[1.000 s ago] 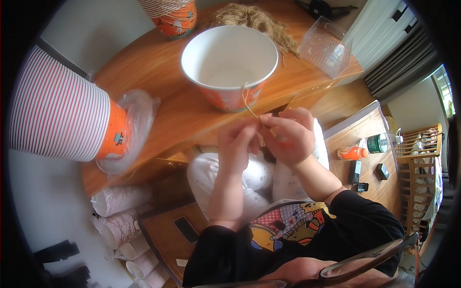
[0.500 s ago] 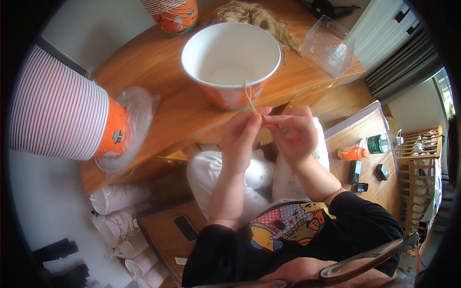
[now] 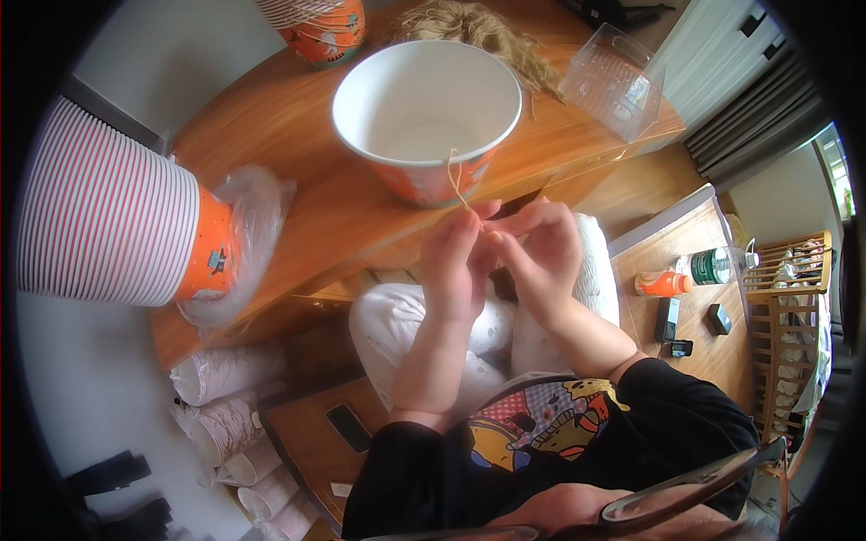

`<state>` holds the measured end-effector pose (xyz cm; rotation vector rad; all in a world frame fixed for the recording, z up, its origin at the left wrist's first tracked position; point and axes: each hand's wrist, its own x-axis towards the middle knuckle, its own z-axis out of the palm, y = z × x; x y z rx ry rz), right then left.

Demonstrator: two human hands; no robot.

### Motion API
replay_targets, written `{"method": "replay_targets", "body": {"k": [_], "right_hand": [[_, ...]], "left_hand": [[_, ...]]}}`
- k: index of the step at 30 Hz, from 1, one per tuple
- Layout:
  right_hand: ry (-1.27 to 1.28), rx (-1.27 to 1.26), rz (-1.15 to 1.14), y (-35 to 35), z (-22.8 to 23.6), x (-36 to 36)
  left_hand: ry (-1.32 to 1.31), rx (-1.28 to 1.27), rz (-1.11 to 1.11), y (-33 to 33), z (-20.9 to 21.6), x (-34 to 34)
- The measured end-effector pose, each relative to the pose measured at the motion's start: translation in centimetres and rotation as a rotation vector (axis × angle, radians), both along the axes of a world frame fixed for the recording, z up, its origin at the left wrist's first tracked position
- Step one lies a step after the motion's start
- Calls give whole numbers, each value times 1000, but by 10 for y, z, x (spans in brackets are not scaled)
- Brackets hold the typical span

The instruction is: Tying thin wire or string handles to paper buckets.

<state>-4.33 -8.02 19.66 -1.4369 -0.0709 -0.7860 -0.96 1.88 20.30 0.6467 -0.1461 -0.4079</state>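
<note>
A large paper bucket (image 3: 426, 185), white inside with an orange printed wall, stands upright at the near edge of the wooden table. A thin tan string (image 3: 459, 185) is looped near its rim on the side facing me and runs down to my fingers. My left hand (image 3: 451, 257) pinches the string between thumb and forefinger just below the bucket. Right against it, my right hand (image 3: 546, 252) is also closed in a pinch at the string's lower end. The fingertips hide that end, so any knot there cannot be made out.
Nested orange buckets (image 3: 108, 212) lie on the left beside a clear plastic bag (image 3: 262, 207). At the back are another stack with strings (image 3: 327, 34), a bundle of tan strings (image 3: 487, 41) and a clear plastic box (image 3: 613, 83). Wrapped white stacks (image 3: 225, 428) lie below the table.
My right hand's fingers have drawn in closer against the left hand. The bucket appears slightly further left in view, along with the string.
</note>
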Motion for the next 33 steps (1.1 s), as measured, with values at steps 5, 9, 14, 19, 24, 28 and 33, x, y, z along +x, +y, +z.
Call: {"method": "replay_targets", "body": {"k": [5, 9, 14, 19, 24, 28, 33], "right_hand": [[48, 136, 132, 4, -3, -1], [32, 73, 81, 0, 0, 0], [-15, -102, -22, -19, 17, 9], [296, -50, 362, -25, 49, 15], [452, -197, 413, -27, 61, 22], [483, -123, 432, -27, 64, 25], [468, -162, 376, -31, 62, 30]], "left_hand": [[118, -58, -51, -1, -2, 1], [191, -23, -16, 0, 2, 2], [26, -36, -141, 1, -7, 12], [-28, 8, -177, 3, -9, 14], [-66, 159, -149, 3, 0, 11], [-76, 195, -102, 5, -6, 14], [-243, 271, 21, 5, -8, 14]]}}
